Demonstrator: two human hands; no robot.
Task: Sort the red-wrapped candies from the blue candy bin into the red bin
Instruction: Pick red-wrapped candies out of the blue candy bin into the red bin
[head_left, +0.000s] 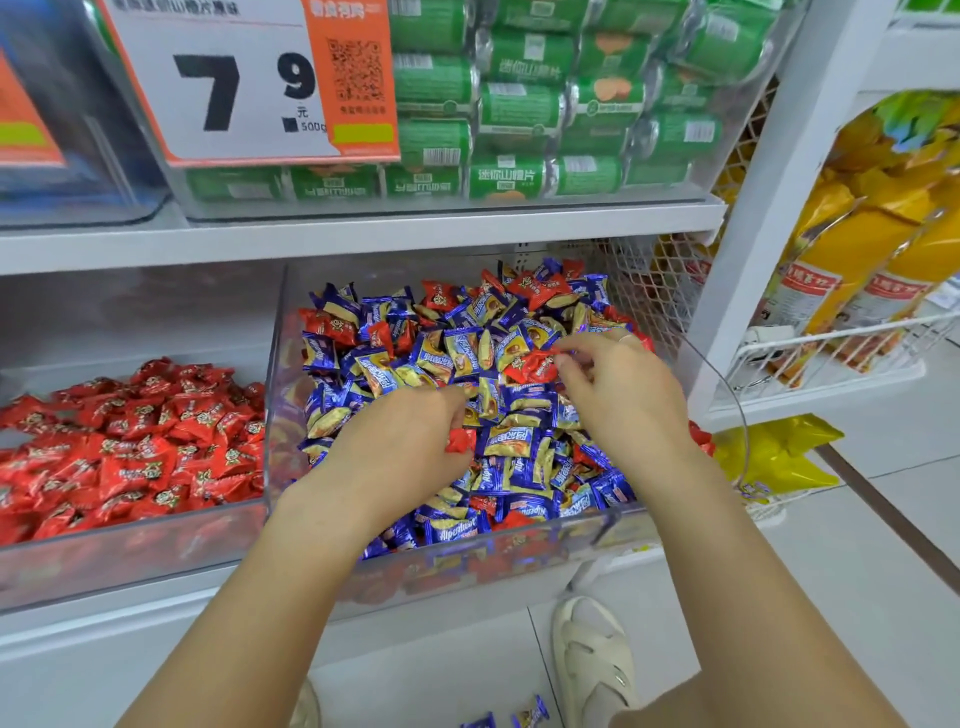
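Hands work inside the clear plastic bin of blue-wrapped candies (291, 395). From the head view, the left hand (402, 441) curls around a small red-wrapped candy (461, 440), while the right hand (618, 387) pinches another red foil candy (535, 366) at its crimped end. Such pieces look light, crinkly and slippery, best taken by the wrapper ends. The clear bin of red candies (130, 551) sits just beside, left.

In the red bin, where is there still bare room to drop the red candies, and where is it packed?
The red bin has bare room along its back, between the candy heap and the rear wall under the shelf. Its front half is packed. The blue bin is heaped nearly throughout, with both hands inside it.
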